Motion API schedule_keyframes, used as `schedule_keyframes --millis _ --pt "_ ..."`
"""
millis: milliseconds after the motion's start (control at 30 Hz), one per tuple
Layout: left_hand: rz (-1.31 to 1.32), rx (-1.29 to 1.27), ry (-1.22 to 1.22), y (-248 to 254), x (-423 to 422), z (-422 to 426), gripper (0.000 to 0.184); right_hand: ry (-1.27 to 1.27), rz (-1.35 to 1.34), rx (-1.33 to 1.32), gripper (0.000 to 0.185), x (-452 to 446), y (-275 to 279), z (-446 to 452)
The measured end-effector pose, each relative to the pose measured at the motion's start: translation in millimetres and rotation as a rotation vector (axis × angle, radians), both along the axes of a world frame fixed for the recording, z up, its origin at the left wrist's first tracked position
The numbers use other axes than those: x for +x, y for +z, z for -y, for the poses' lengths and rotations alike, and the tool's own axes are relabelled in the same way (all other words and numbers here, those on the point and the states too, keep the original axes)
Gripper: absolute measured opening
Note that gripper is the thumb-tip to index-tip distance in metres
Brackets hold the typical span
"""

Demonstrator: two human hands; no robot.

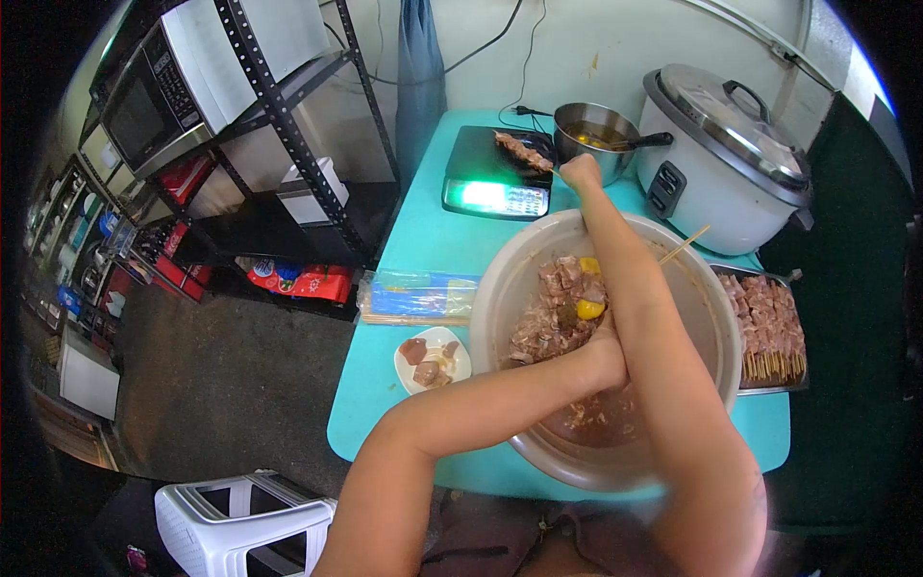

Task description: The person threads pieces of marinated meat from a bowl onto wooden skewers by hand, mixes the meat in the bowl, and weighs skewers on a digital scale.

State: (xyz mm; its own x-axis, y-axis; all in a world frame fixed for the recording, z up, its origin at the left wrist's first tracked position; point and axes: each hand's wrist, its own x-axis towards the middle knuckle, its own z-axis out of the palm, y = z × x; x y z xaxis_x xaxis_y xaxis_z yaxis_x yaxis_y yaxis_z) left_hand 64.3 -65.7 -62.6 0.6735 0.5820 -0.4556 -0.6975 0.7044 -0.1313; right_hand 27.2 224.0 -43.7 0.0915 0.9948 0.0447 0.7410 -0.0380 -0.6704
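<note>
My right hand (580, 173) reaches across to the black scale (471, 163) and is closed on the bare stick end of a meat skewer (522, 152), whose meat lies on the scale's dark round plate. Below it, my left hand (606, 348) is inside the large pale basin (492, 298), close to the raw meat pieces (548, 332); my right forearm crosses over it and hides its fingers. Yellow pieces (589, 310) show beside the meat. A thin wooden stick (687, 243) juts over the basin's right side, its lower end hidden behind the forearm.
A metal tray (769, 332) of meat skewers lies right of the basin. Behind stand a rice cooker (716, 163) and a metal pot (596, 130). Left are bagged sticks (418, 298) and a white dish (409, 375). A white stool (240, 524) stands on the floor.
</note>
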Motion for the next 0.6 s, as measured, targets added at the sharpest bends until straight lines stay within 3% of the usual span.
schedule_keyframes --millis 367,600 --pt "0.055 -0.01 -0.038 -20 3 -9 0.059 -0.012 -0.002 0.016 0.036 0 -1 -1" --pt "0.068 -0.037 0.021 -1 -1 -2 0.054 -0.011 0.0 0.008 0.037 0 -1 -1"
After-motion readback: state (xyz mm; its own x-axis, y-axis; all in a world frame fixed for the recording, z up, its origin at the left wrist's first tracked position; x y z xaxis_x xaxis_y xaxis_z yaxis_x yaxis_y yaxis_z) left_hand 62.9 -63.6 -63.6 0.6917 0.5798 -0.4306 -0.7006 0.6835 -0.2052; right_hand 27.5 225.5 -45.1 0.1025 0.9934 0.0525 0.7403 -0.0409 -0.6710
